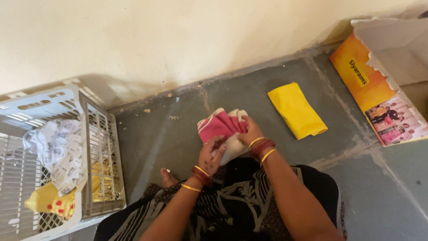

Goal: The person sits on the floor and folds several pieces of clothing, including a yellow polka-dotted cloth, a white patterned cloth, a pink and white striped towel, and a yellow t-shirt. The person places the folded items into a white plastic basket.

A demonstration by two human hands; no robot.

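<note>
Sitting on the grey stone floor (pixel 392 196) with a bare foot (pixel 167 177) peeking out from a black patterned garment, the person is working a small pink and white cloth (pixel 221 126) in front of the knees, and that cloth is serving here as the landmark for everything else. The left hand (pixel 211 156) is closing on the cloth's near lower edge, fingers curled and thumb pressing the white part, while the right hand (pixel 250 132) is gripping its right edge, fingers wrapped over the pink folds; both hands are holding fabric and neither is spread open. The cloth is lying partly bunched between the two grips, its loose top fanning away from the hands toward the cream wall (pixel 178 40). It is looking thin, soft and light, likely limp rather than stiff, so it is probably best taken at corners or along a folded edge, where pinching fingers can keep the layers from sliding apart. To the right of the cloth, a folded yellow fabric rectangle (pixel 297 110) is resting flat, well apart from it. Farther right, an orange printed cardboard box (pixel 370 85) is standing open. To the left, a white plastic slatted laundry basket (pixel 100 156) is holding a white printed garment (pixel 60 149) and a yellow red-dotted piece (pixel 49 201).
</note>
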